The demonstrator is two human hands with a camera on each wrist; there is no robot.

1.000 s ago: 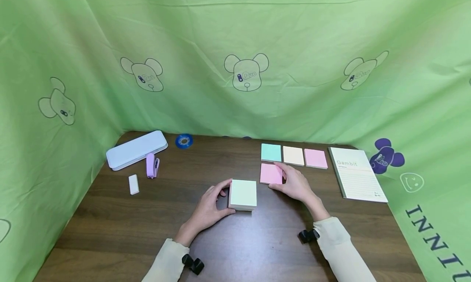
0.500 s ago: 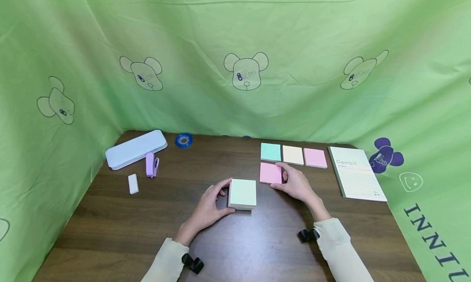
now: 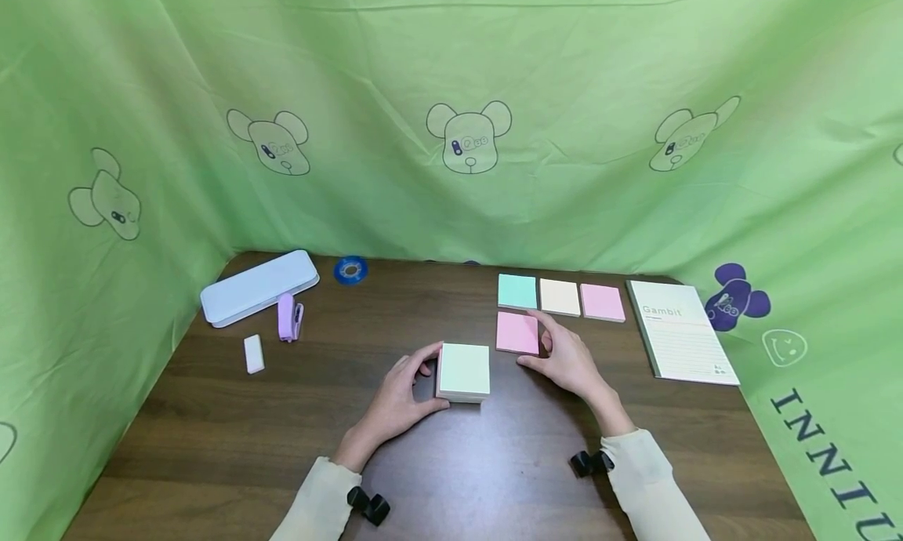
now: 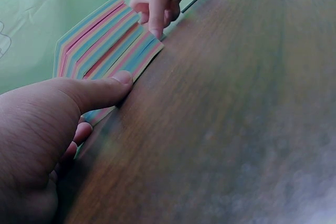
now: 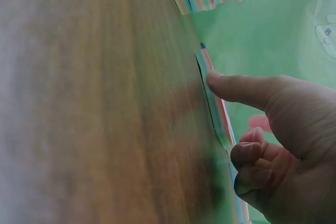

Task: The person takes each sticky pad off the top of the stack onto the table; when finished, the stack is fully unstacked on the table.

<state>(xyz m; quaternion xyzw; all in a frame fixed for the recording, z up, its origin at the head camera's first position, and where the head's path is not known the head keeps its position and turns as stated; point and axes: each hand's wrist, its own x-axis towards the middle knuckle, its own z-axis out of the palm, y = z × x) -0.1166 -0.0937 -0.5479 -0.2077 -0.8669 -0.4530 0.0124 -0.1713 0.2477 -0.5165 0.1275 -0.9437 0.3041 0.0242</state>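
Observation:
A thick stack of sticky notes (image 3: 464, 368), pale green on top with multicoloured edges, stands mid-table in the head view. My left hand (image 3: 397, 400) holds its left end, thumb at the near side and index finger at the far corner. Its striped sides show in the left wrist view, under my left thumb (image 4: 105, 93). A thinner pink sticky-note pad (image 3: 517, 333) lies farther right. Around its right end is my right hand (image 3: 567, 357), index finger at the far edge and thumb just off the near edge. The other right fingers curl loosely (image 5: 257, 161).
Teal (image 3: 517, 291), cream (image 3: 560, 297) and pink (image 3: 603, 303) note pads form a row behind. A notebook (image 3: 680, 333) lies right. At left are a pencil case (image 3: 261, 288), purple stapler (image 3: 288, 317), white eraser (image 3: 254, 354) and blue tape roll (image 3: 350, 270). Green cloth (image 3: 395, 196) surrounds the table.
My right hand has eased slightly to the right, its fingers loosening from the front pink pad, which stays in place. My left hand keeps its hold on the stack.

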